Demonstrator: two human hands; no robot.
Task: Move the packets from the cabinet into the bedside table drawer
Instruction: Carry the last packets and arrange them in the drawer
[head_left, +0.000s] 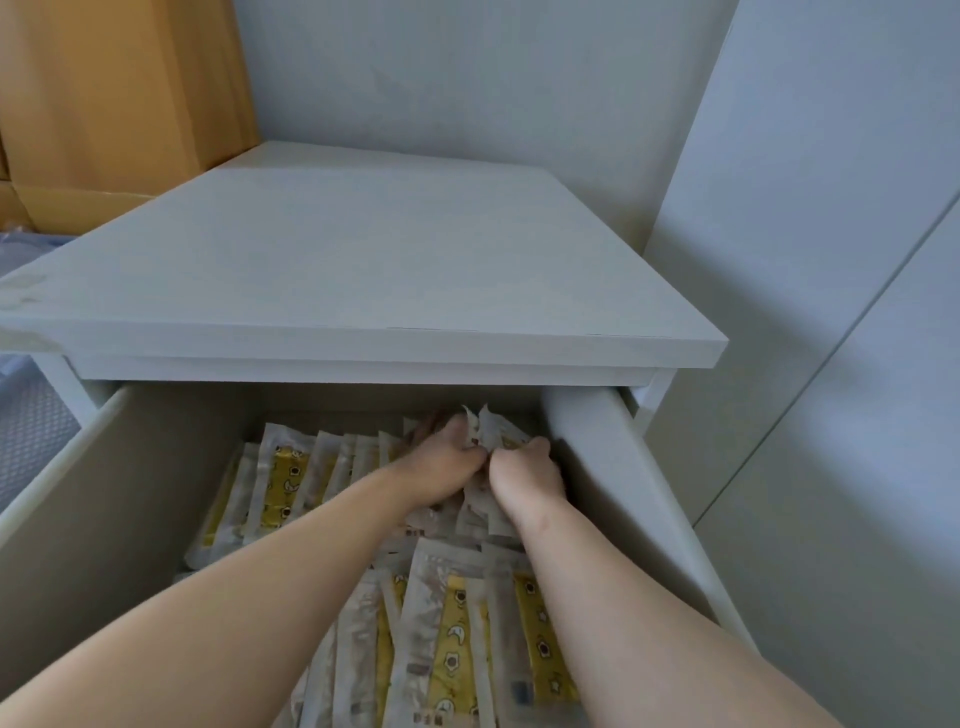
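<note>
Packets (457, 654) are stacked thickly across the open drawer (613, 467) of the bedside table (363, 260), and a crumpled bunch (488, 428) is clamped at the back right corner by the left hand (441, 467) and the right hand (527, 475), fingers curled tight around it. Trouble is likely if the bunch is left standing tall: its upper edges could be caught under the table top when the drawer is shut, and wrappers could be creased or torn. Loose packets may also be dislodged as the forearms are withdrawn.
</note>
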